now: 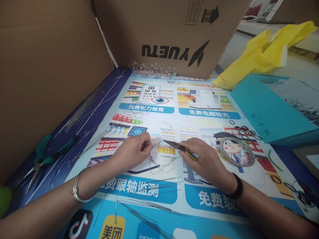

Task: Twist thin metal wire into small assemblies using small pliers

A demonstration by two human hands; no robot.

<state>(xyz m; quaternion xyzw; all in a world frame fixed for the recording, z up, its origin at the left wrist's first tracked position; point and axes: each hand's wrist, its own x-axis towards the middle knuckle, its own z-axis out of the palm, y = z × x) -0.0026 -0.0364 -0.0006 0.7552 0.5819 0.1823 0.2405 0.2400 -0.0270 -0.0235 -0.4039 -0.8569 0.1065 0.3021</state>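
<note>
In the head view, my left hand point(138, 150) is closed, with thumb and fingers pinched on a thin looped wire point(156, 142). My right hand point(199, 154) is wrapped round the handles of black-and-yellow pliers point(174, 144), whose narrow tip points left, close to the loop but apart from it. Below and between the hands, more curled wire point(163, 166) lies on the printed sheet point(180, 189). Straight cut wires point(149, 204) lie nearer me. Whether the plier jaws are parted is too small to tell.
Cardboard walls point(169, 30) stand behind and at left. Green-handled pliers point(41, 159) lie at left beside long wires point(82, 109). Wire pieces point(154, 69) sit at the back. At right are a round clear container point(236, 152), black rings point(245, 131), a teal box point(271, 109) and yellow material point(264, 54).
</note>
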